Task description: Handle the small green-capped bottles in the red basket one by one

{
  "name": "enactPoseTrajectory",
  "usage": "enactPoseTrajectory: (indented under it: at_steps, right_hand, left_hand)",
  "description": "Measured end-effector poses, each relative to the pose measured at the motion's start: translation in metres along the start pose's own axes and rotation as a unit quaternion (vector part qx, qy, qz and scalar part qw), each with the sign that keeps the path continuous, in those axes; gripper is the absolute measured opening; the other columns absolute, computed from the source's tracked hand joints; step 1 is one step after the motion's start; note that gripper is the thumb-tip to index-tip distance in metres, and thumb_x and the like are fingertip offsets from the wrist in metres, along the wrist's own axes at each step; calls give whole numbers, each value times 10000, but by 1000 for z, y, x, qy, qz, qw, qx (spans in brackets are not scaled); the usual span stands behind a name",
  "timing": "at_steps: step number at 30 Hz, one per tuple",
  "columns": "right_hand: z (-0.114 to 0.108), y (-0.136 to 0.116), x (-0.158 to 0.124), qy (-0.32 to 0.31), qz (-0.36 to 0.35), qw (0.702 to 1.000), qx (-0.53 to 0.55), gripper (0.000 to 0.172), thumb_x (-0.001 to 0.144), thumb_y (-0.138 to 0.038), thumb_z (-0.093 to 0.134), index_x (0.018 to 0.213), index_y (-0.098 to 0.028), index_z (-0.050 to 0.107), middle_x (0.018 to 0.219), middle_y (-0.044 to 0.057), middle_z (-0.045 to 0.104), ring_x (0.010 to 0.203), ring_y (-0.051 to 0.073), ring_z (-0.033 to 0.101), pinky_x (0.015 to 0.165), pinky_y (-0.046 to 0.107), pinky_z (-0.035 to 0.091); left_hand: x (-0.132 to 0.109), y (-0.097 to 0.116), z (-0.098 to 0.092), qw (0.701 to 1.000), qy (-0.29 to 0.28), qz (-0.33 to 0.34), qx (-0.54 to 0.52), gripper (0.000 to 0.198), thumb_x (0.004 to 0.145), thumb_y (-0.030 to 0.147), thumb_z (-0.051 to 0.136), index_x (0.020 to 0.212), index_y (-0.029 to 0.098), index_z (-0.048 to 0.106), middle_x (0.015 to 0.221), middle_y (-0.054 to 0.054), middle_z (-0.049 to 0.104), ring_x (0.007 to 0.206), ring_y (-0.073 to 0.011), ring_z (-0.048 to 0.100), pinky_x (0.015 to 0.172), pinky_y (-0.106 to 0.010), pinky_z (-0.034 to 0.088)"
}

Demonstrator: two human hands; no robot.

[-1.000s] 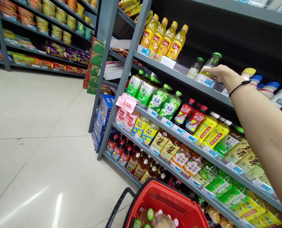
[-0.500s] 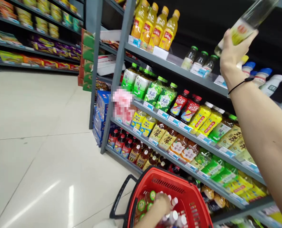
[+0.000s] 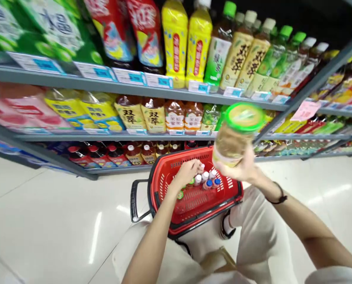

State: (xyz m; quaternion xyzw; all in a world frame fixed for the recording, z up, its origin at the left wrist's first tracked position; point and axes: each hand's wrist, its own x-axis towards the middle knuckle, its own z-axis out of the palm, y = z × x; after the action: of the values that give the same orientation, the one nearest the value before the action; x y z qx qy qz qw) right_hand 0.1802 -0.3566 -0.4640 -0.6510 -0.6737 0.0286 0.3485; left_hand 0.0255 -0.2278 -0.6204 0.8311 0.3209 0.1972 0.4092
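My right hand point(image 3: 243, 165) is raised above the right side of the red shopping basket point(image 3: 190, 228), wrapped round a clear bottle point(image 3: 233, 144) with a bright green cap and pale contents. The cap faces up towards me and the bottle is slightly blurred. My left hand point(image 3: 189, 172) reaches down into the basket, its fingers curled at a small white-capped bottle among the others. White-capped bottles point(image 3: 205, 176) and blue-capped bottles point(image 3: 208, 184) stand beside it. Green-capped bottles point(image 3: 180, 195) are partly hidden under my left hand and forearm.
Drink shelves point(image 3: 152, 87) rise behind the basket, filled with yellow bottles point(image 3: 199, 43), tea bottles point(image 3: 154, 116) and low red-capped bottles point(image 3: 96, 154). The basket's black handle point(image 3: 134, 197) sticks out left. My legs point(image 3: 261, 228) flank the basket on the tiled floor point(image 3: 60, 221).
My right hand has come down from the upper shelf with the bottle to above the basket. My view has swung down and right. My left hand stays in the basket.
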Motion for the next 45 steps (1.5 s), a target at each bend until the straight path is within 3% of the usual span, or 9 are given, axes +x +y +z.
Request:
enactPoseTrajectory:
  at_steps: [3,6,9,13,15,20,30,39,45]
  right_hand:
    - [49,55,-42,26,38,991,124,669,824,-499,760,1359,-302,411,1210,108,722,1053,320,737,918,482,628]
    - [86,94,-59,-6,120,981,150,580,837,-472,733,1281,-216,463,1068,92,742,914,279,737,797,403,594]
    - [108,109,-67,-65,179,972,136,594,821,-442,741,1287,-198,466,1028,75,737,835,251,716,740,361,550]
    - [120,110,-70,-78,208,950,220,700,765,-430,815,1322,-212,451,1081,71,720,880,221,698,753,333,540]
    - [127,108,-67,-76,229,910,337,735,715,-441,859,1286,-220,452,1057,51,706,844,185,675,700,295,535]
    - [148,102,-53,-191,315,746,555,729,627,-511,944,1119,-183,518,812,-17,644,603,119,570,435,206,399]
    - [164,114,-59,-208,275,766,542,653,724,-467,934,1163,-167,557,711,-51,642,416,74,478,398,226,405]
    - [170,107,-85,-228,332,716,571,597,702,-534,959,1004,-182,583,703,-38,591,474,77,450,388,222,368]
    - [160,100,-81,-237,334,704,580,594,697,-542,953,961,-181,562,666,-56,556,464,67,416,379,211,343]
  left_hand:
    - [-1,15,29,987,88,55,-123,631,1131,513,173,1310,154,660,1247,-130,753,1098,-217,721,983,-321,555]
    - [1,20,59,934,142,104,-312,545,1018,625,565,1379,223,643,1407,-114,700,1275,-265,673,1124,-366,505]
    - [8,18,76,888,126,35,-442,667,754,560,905,1271,199,686,1252,-124,765,1112,-282,735,1006,-391,571]
    - [16,11,74,861,169,-30,-478,631,612,488,999,1082,158,740,1039,-102,799,907,-237,749,839,-331,591]
    - [18,7,68,848,196,-48,-490,593,668,523,964,1081,159,742,1038,-91,799,894,-216,749,818,-308,587]
    - [19,-3,58,819,229,-88,-519,619,670,557,956,1083,153,736,995,-76,797,835,-213,757,761,-304,592]
    - [34,7,38,748,191,-109,-626,516,704,505,950,997,152,713,987,-85,792,876,-229,771,797,-332,615]
    - [34,2,39,743,57,-116,-657,325,754,396,905,813,139,714,813,-61,744,724,-190,737,708,-305,596]
    - [31,8,41,721,105,-124,-673,256,715,303,857,773,156,656,700,1,663,647,-149,690,641,-262,556]
